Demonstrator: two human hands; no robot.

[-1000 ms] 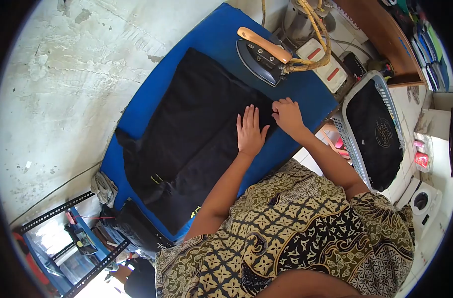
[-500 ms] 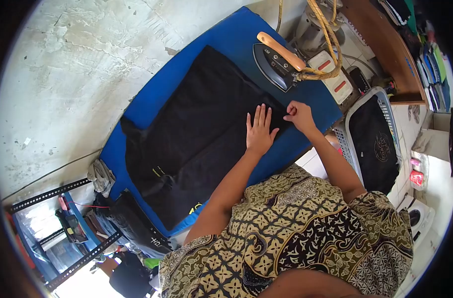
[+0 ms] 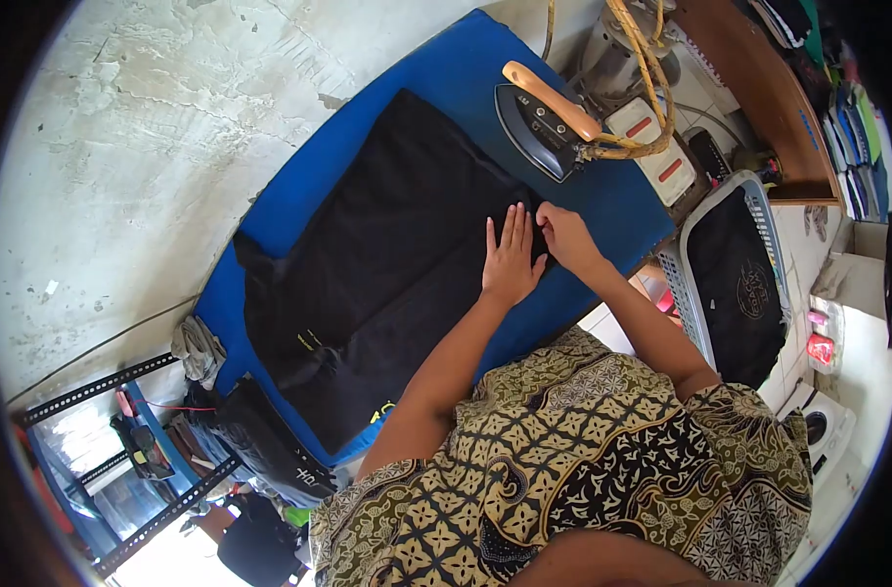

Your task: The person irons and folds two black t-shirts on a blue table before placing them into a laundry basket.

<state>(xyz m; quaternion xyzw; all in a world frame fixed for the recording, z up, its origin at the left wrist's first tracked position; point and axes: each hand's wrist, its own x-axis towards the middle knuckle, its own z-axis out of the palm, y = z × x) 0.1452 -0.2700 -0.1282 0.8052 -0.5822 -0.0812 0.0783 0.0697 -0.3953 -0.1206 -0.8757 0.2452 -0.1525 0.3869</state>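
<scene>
A black garment (image 3: 368, 225) with small yellow lettering lies spread on a blue padded ironing board (image 3: 475, 59). My left hand (image 3: 511, 262) rests flat on it near its right end, fingers stretched out. Close beside it, my right hand (image 3: 568, 240) is closed, its fingertips pinching the garment's right edge. An iron (image 3: 544, 127) with a wooden handle stands on the board beyond my hands, apart from the cloth.
A rope-like yellow cord (image 3: 651, 68) runs from the iron. To the right, a grey laundry basket (image 3: 695, 308) holds dark clothing. A wall (image 3: 153, 147) borders the far left side. Folded clothes (image 3: 270, 445) and a metal rack (image 3: 162, 514) stand at lower left.
My right hand has moved left towards my left hand, bringing the garment's right edge inward over itself. My left hand has stayed nearly still.
</scene>
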